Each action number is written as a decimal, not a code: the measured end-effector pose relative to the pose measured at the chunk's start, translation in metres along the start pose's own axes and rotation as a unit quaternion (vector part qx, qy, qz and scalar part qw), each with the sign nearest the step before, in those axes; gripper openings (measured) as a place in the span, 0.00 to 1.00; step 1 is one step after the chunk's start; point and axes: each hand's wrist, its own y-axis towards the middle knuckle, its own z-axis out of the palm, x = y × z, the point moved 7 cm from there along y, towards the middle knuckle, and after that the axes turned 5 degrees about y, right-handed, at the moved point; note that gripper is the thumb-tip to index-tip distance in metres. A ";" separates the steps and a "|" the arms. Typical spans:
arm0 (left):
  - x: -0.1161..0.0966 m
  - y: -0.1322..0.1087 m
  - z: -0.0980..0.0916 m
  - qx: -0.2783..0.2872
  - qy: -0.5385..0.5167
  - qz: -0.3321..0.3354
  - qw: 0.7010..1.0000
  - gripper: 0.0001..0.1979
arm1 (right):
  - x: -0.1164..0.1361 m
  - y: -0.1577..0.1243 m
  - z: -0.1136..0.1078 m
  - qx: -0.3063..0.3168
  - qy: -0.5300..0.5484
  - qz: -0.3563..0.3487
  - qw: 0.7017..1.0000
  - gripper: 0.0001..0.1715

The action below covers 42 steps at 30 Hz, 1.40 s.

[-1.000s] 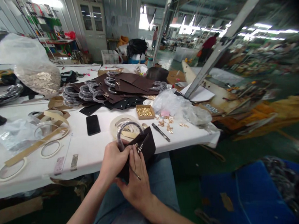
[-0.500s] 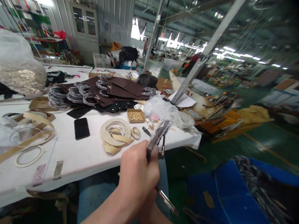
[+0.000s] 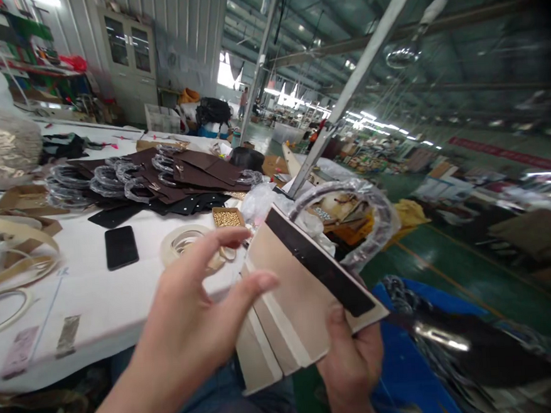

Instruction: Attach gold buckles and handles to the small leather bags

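My right hand point(image 3: 352, 361) grips the lower edge of a bag panel point(image 3: 296, 306) held up in front of me. Its beige inner side faces me, with a dark brown strip along the top and a curved handle wrapped in clear plastic point(image 3: 375, 215). My left hand point(image 3: 194, 325) hovers just left of the panel with fingers spread. Its thumb tip is at the panel's edge and it holds nothing. Whether the thumb touches the panel I cannot tell.
To the left, a white table point(image 3: 98, 307) carries a black phone point(image 3: 121, 246), tape rolls point(image 3: 183, 241), a small box of gold rivets point(image 3: 227, 217) and a pile of brown panels with wrapped handles point(image 3: 160, 177). A blue bin point(image 3: 408, 348) sits lower right. A slanted metal pole point(image 3: 343, 101) rises behind.
The panel has been lifted and turned so its beige side faces me, and it moved right. My left hand let go and spread open; my right hand now holds it. The view swung right.
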 end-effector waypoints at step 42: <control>0.290 -0.005 -0.011 0.071 0.361 -0.318 0.874 0.35 | -0.204 0.114 0.234 0.219 0.055 0.192 0.955 0.32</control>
